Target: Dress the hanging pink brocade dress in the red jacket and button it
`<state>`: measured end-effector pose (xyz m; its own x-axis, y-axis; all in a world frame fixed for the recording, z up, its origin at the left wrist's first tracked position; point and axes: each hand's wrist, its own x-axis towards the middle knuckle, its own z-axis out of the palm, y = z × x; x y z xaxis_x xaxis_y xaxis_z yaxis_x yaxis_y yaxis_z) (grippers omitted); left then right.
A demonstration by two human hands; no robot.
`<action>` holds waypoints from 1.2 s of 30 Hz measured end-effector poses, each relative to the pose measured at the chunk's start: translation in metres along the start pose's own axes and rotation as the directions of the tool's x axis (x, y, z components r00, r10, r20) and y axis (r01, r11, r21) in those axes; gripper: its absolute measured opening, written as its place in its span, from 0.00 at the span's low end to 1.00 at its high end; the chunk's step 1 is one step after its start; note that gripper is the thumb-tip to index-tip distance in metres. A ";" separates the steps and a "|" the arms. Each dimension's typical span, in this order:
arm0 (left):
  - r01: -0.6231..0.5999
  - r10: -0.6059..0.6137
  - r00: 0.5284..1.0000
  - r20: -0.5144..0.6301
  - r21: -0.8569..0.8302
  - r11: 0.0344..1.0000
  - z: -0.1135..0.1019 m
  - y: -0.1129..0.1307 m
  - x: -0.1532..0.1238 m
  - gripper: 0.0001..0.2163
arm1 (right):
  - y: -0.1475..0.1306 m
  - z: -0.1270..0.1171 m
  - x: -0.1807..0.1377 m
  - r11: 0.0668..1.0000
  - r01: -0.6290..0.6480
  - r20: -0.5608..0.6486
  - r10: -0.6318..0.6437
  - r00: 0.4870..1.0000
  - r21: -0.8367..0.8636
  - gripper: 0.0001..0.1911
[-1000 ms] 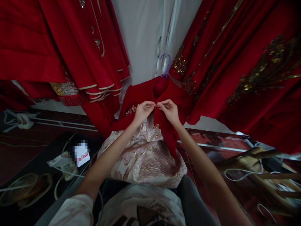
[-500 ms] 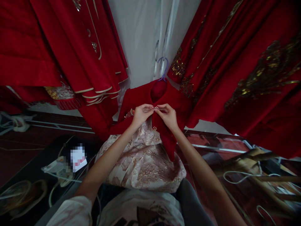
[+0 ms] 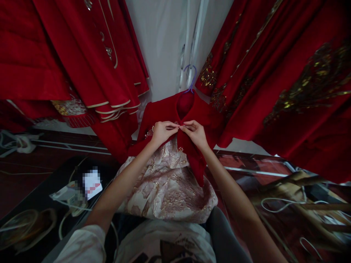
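Note:
A small red velvet jacket (image 3: 164, 113) hangs in front of me on a purple hanger (image 3: 190, 78), over a pale pink and gold brocade skirt (image 3: 167, 186). My left hand (image 3: 161, 132) pinches the jacket's left front edge just below the collar. My right hand (image 3: 195, 133) pinches the right front edge. The fingertips of both meet at a small beaded clasp (image 3: 181, 126) at the neckline. A second beaded clasp (image 3: 180, 149) shows lower on the front. A beaded tassel (image 3: 149, 132) hangs by my left wrist.
Long red gowns with gold embroidery hang close on the left (image 3: 68, 62) and right (image 3: 287, 80), against a white wall (image 3: 164, 44). A dark glossy floor lies below, with white cables (image 3: 279, 204), a power strip (image 3: 68, 193) and hangers at the right.
The view has shifted slightly, so the jacket and my hands sit a little lower. Both hands stay pinched at the neckline clasp.

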<state>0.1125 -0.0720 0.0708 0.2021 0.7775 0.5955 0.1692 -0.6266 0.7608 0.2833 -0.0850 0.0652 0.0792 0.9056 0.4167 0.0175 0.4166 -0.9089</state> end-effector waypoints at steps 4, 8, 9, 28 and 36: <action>-0.046 0.044 0.999 0.030 0.098 0.994 -0.002 0.002 0.003 0.07 | -0.002 -0.003 0.000 1.000 0.002 0.004 -0.002 1.000 0.001 0.19; -0.011 0.011 1.000 -0.013 -0.001 1.000 0.004 -0.001 0.003 0.08 | -0.005 -0.005 0.001 0.999 0.020 0.037 -0.022 0.999 0.049 0.19; -0.011 0.011 1.000 -0.021 -0.020 1.000 0.005 -0.002 0.002 0.08 | -0.006 -0.005 0.001 0.998 0.020 0.036 -0.022 0.999 0.059 0.19; -0.095 0.092 0.993 0.069 0.047 0.994 0.011 -0.002 -0.009 0.11 | 0.005 0.009 -0.035 0.922 0.250 0.052 -0.245 0.968 -0.295 0.32; 0.012 0.034 0.998 -0.056 0.675 0.737 -0.041 -0.006 -0.062 0.32 | 0.019 -0.030 -0.098 0.591 0.379 0.235 -0.308 0.922 -0.712 0.30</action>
<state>0.0597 -0.1142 0.0396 0.1537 0.7575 0.6345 0.7787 -0.4882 0.3941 0.3059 -0.1678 0.0067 -0.1661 0.7250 0.6684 0.7499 0.5330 -0.3918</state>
